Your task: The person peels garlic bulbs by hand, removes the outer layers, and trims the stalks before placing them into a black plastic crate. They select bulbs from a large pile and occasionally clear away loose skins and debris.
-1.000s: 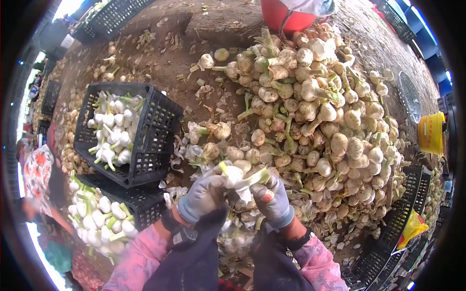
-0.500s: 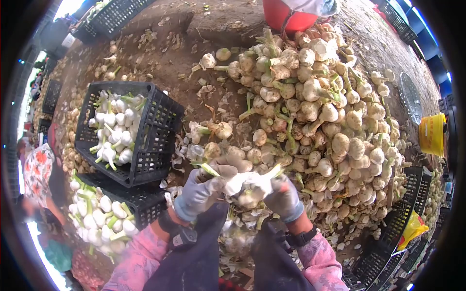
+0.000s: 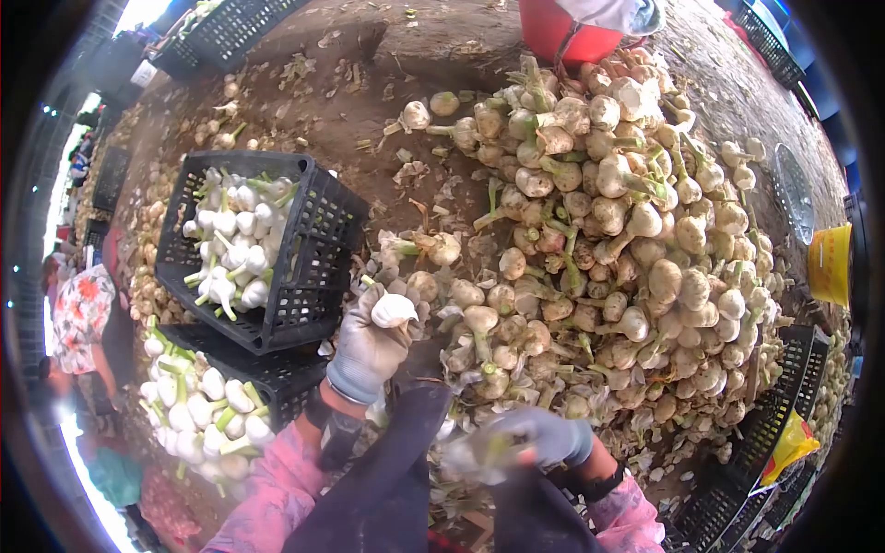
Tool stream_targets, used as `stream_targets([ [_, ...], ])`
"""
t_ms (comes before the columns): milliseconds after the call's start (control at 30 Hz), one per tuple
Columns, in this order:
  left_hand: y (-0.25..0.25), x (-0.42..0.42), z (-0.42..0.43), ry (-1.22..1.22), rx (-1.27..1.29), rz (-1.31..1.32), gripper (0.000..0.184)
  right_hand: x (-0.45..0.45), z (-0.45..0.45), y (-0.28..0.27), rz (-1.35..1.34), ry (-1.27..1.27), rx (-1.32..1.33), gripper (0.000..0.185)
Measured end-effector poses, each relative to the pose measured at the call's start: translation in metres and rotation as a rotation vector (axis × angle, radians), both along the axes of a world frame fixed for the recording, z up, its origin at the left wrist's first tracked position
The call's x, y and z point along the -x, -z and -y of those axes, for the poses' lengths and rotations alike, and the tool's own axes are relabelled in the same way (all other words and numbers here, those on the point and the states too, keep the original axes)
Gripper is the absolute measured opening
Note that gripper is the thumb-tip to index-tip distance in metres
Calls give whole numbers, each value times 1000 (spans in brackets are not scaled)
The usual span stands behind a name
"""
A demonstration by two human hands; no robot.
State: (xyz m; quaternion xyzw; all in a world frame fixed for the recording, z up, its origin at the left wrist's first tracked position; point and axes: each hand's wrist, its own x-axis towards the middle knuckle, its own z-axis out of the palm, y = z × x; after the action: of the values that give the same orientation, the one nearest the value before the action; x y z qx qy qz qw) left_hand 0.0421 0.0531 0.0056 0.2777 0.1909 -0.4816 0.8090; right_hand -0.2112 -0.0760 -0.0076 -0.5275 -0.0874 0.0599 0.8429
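Observation:
My left hand (image 3: 373, 339), in a pale work glove, is closed around a clean white garlic bulb (image 3: 394, 311) near the black crate's right side. Lower down, in front of my knees, my gloved right hand (image 3: 539, 437) is blurred by motion; its fingers are around loose garlic skins (image 3: 484, 454), also smeared. A large heap of unpeeled garlic (image 3: 636, 230) with stems lies beyond and to the right of both hands. White peeled bulbs (image 3: 238, 241) fill part of the tilted black crate (image 3: 313, 253) at the left.
Below that crate, a second black crate (image 3: 277, 373) stands beside more white bulbs (image 3: 198, 415). A red bucket (image 3: 562, 35) is at the top, a yellow bucket (image 3: 830, 264) at the right. Black crates (image 3: 797, 369) line the lower right. Another person (image 3: 85, 318) is at the far left.
My hands have come apart: the left moved up with the white bulb, the right moved down with skins. The view has shifted slightly, so the surroundings appear further right.

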Motion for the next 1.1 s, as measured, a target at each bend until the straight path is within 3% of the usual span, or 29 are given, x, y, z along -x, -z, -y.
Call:
stream_targets([
  [33, 1, -5, -2, 30, 40, 34, 25, -9, -5, -20, 17, 53, 425, 39],
  [67, -5, -16, -5, 30, 118, 15, 25, -5, -13, -22, -91, 2, 1109, 52],
  [100, -13, -30, -10, -71, 6, 261, 23, -4, -17, -11, -116, -19, 1364, 60],
  [133, -38, -38, -1, -225, -90, 649, 24, -7, -12, -14, -221, -122, 1354, 57],
  [200, -64, -77, -19, -543, -374, 1063, 27, -10, 3, -7, -376, -194, 1315, 56],
  [233, -74, -98, -36, -502, -287, 1037, 24, -6, 10, 0, -374, -47, 1355, 43],
  [300, -83, -109, -40, -372, -25, 777, 24, -14, 23, 3, -476, 175, 1367, 40],
  [333, -85, -97, -35, -330, 45, 599, 26, -19, 28, -3, -354, 383, 1280, 40],
  [433, -67, -38, 1, -112, 204, 217, 26, -58, 22, -38, -298, 728, 579, 46],
  [533, -62, 3, 21, -4, 188, 141, 28, -90, 15, -60, 35, 939, 764, 44],
  [567, -62, 10, 24, 22, 138, 191, 29, -98, 15, -66, 107, 930, 791, 44],
  [600, -68, 14, 24, 74, 153, 5, 29, -105, 16, -71, 181, 922, 815, 44],
  [633, -77, 20, 26, 123, 159, -1, 26, -108, 16, -74, 253, 916, 839, 45],
  [667, -70, 24, 26, 106, 141, -12, 25, -106, 14, -74, 249, 895, 995, 43],
  [800, -61, 34, 34, -16, 24, 52, 21, -106, 0, -57, 334, 1066, 1177, 38],
  [900, -59, 29, 30, 13, -85, 317, 22, -103, -14, -63, 302, 995, 1058, 31],
  [933, -63, 17, 33, 59, 78, -25, 23, -98, -21, -60, 334, 865, 957, 29],
  [967, -53, 0, 25, -93, 151, 30, 23, -89, -28, -55, 373, 763, 844, 31],
  [1067, -70, -58, -2, -438, -1, 488, 20, -61, -27, -47, 308, 395, 758, 30],
  [1100, -65, -83, -19, -573, -304, 905, 21, -51, -22, -36, 232, 298, 741, 29],
])
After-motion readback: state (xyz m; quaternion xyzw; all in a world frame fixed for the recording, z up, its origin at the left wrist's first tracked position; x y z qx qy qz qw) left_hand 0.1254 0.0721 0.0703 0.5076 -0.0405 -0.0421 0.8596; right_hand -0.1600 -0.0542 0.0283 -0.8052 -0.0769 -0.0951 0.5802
